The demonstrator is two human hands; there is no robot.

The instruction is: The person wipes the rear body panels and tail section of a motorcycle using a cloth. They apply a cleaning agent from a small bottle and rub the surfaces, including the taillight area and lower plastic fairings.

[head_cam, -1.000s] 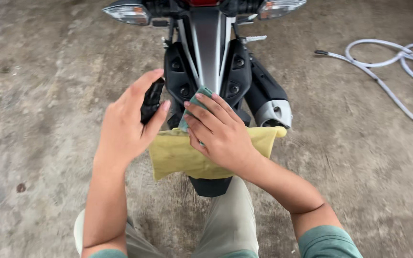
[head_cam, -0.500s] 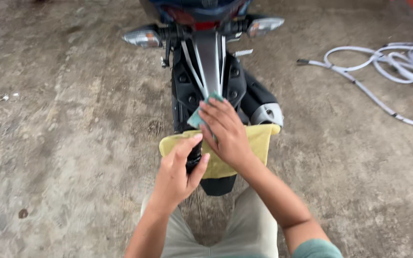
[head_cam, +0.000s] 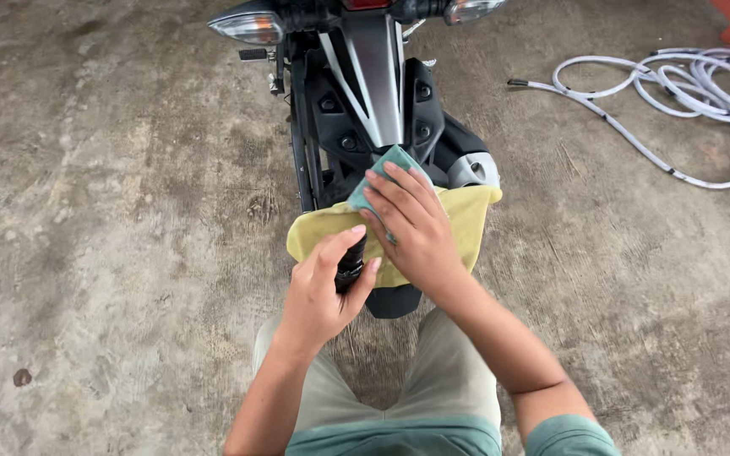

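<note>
Sponge [head_cam: 379,173]: green, pressed flat against motorcycle [head_cam: 365,101] rear by right hand [head_cam: 411,228], fingers extended. Yellow cloth [head_cam: 466,224] draped beneath it. Left hand [head_cam: 323,291] clenched around black bottle [head_cam: 351,263]. Hose [head_cam: 669,93] right of motorcycle.

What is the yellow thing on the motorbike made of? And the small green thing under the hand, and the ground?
The yellow cloth looks like soft, matte fabric, perhaps microfibre: it drapes and folds over the motorbike's rear. The green pad under the right hand seems to be a sponge or cloth; its thin, bent edge leaves that open. The ground looks like rough, stained grey concrete.
</note>
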